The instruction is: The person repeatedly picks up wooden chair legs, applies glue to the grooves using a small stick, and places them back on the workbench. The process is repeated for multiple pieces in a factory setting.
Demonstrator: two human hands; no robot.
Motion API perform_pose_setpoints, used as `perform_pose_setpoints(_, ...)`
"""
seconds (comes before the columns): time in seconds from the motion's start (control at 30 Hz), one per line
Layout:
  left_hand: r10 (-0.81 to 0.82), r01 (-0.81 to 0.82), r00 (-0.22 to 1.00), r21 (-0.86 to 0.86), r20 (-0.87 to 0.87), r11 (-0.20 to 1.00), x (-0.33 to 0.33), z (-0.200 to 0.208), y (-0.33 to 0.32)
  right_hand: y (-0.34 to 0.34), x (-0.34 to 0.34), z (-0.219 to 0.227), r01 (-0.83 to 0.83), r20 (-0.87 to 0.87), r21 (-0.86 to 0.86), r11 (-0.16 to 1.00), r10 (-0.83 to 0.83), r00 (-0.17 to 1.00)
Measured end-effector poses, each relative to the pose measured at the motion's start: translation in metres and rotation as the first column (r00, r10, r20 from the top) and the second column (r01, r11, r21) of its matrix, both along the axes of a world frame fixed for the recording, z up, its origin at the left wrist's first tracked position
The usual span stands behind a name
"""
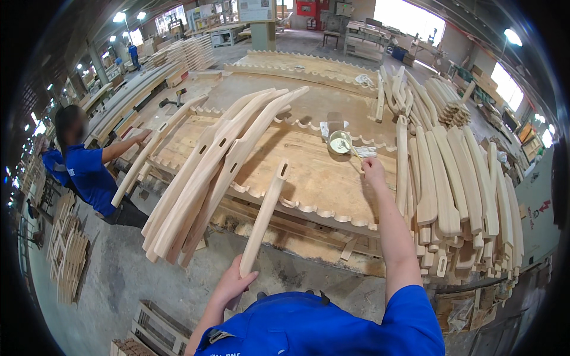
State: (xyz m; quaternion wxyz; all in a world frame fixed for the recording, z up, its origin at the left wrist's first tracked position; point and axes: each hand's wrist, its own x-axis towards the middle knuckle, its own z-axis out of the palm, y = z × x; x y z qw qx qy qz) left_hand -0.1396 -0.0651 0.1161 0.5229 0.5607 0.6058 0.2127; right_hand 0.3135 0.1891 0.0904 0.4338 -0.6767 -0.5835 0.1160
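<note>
My left hand (233, 280) is closed around the lower end of a pale wooden chair part (265, 216), a long bar with an oval slot near its far end. The bar tilts up and away over the front edge of the workbench (332, 184). Farther right, my right hand (373, 172) pinches a thin stick (357, 156) whose other end reaches into a small cup (339, 143) of whitish, glue-like liquid. The stick's tip is hidden in the cup. White crumpled paper (364, 152) lies beside the cup.
Several curved slotted wooden parts (219, 148) lean across scalloped rails (309, 207) on the left. A large stack of similar parts (454, 184) stands at the right. Beyond the left parts, a person in a blue shirt (92, 175) reaches to the bench, where a hammer (173, 99) lies.
</note>
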Motion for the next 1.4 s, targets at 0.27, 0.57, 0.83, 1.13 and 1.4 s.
perform_pose_setpoints(0.27, 0.028, -0.028, 1.000, -0.028, -0.001, 0.999, -0.004, 0.000, -0.004, -0.058, -0.094, 0.057, -0.406, -0.129, -0.074, 0.911, 0.395, 0.909)
perform_pose_setpoints(0.57, 0.019, -0.012, 0.996, -0.077, 0.092, 0.997, -0.007, -0.003, 0.003, -0.065, -0.131, 0.060, -0.320, 0.116, -0.156, 0.934, 0.339, 0.934)
perform_pose_setpoints(0.83, 0.008, -0.002, 0.997, -0.084, 0.071, 0.996, -0.007, -0.006, 0.003, -0.075, -0.137, 0.051, -0.258, 0.228, 0.061, 0.964, 0.238, 0.944)
perform_pose_setpoints(1.13, 0.014, -0.004, 0.994, -0.090, 0.108, 0.996, -0.008, -0.006, 0.004, -0.072, -0.125, 0.047, -0.260, 0.158, 0.123, 0.958, 0.240, 0.958)
perform_pose_setpoints(1.4, 0.023, -0.008, 0.992, -0.121, 0.121, 0.993, -0.008, 0.000, 0.005, -0.079, -0.131, 0.040, -0.304, 0.250, 0.102, 0.947, 0.271, 0.929)
